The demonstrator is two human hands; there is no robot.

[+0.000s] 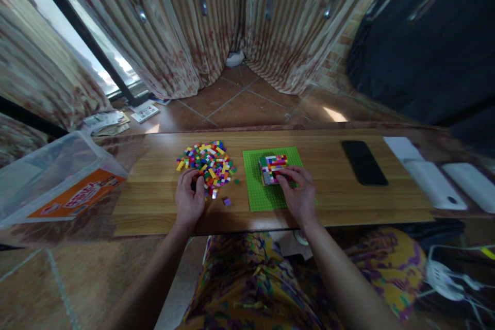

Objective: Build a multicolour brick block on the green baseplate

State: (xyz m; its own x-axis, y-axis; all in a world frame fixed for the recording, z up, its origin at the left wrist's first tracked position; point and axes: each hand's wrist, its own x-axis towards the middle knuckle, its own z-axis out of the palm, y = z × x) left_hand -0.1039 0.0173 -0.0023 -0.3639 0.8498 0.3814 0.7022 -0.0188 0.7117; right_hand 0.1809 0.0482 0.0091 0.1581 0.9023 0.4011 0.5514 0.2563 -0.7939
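Note:
A small block built of many-coloured building bricks [269,166] stands on a green studded baseplate [255,200]. My right hand [300,192] reaches over the plate from the right, thumb and forefinger closed at the top of the block, where a reddish brick shows between them. Left of the plate lies a loose heap of mixed bricks [212,161]. At the heap's near left edge rests my left hand [189,198], fingers curled in; what they hold, if anything, is hidden. A purple brick [226,201] lies apart, close to the table's front edge.
The wooden table [328,206] also carries a black phone [363,162] on its right. Beyond its right end are white boxes [436,185]. A clear plastic bin [58,180] with an orange label stands at the left. Curtains [216,31] hang behind.

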